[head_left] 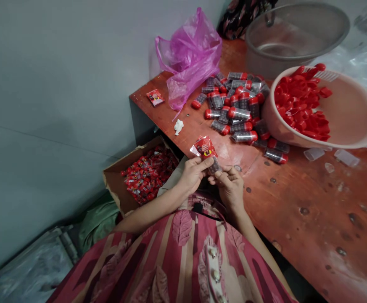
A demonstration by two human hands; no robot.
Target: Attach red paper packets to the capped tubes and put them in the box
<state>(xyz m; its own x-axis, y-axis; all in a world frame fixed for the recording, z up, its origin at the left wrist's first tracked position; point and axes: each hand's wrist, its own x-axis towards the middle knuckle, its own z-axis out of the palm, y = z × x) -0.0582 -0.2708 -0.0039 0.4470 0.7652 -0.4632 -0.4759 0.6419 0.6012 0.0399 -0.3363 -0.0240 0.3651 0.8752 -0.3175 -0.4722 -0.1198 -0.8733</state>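
My left hand (195,173) pinches a red printed packet (204,147) together with a small clear container of dark balls (214,166), near the table's front edge. On the container's lower end are the closed fingers of my right hand (229,183). The packet's shiny top sticks out above my left thumb. Beyond my hands, a pile of clear tubes with red caps (239,113) and dark contents lies on the reddish wooden table (297,189). Another red packet (155,97) lies flat near the table's left corner.
A cardboard box (114,185) of red packets stands below the table's left edge. A pink bowl (350,105) holding red plastic pieces, a metal basin (297,42), a purple bag (192,54), crumpled white tissue (178,126) and loose clear tubes (346,158) are on the table.
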